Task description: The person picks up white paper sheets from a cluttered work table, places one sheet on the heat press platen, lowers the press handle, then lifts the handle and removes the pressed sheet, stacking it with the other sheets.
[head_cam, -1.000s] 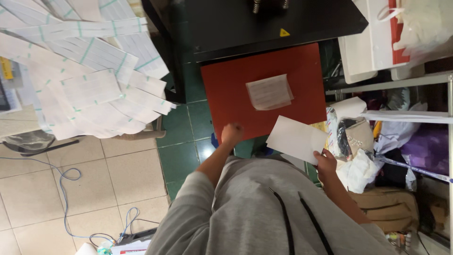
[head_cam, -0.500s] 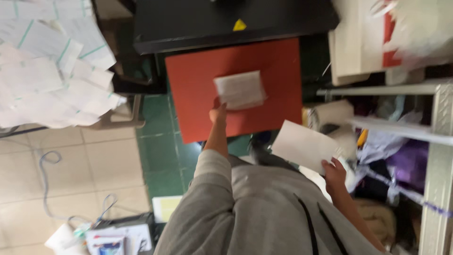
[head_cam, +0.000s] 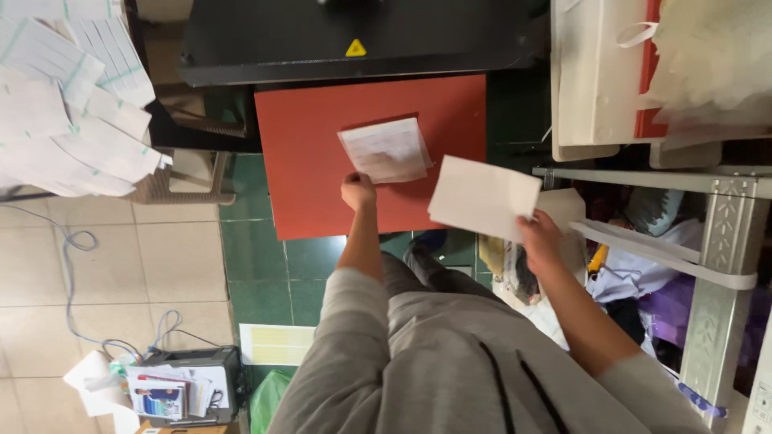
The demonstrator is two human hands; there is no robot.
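1. Left hand (head_cam: 358,191) – curled at the near corner of the printed sheet (head_cam: 386,150), fingers pinched on its lower left edge; cannot tell how firmly.
2. Printed sheet lying flat on the red pad (head_cam: 322,161), roughly centred, slightly rotated, faint print on its face.
3. Right hand (head_cam: 540,237) – fingers closed on the near right corner of a blank white sheet (head_cam: 482,195), held in the air, tilted.
4. Blank white sheet overlapping the pad's right front corner in view, just beside the printed sheet, not touching it.
5. Red pad sitting under the black upper plate (head_cam: 354,32) of a press; yellow warning triangle on the plate's front edge.
6. Left of press: pile of white printed sheets (head_cam: 64,112) on a table, well apart from both hands.
7. Right of press: metal shelf frame (head_cam: 716,241) with bags and white cloth below, white trays above.
8. Floor: green and beige tiles, small printer (head_cam: 189,394) with papers on it at lower left, cable looped nearby.
9. Grey sleeves and torso filling the lower middle of the view.
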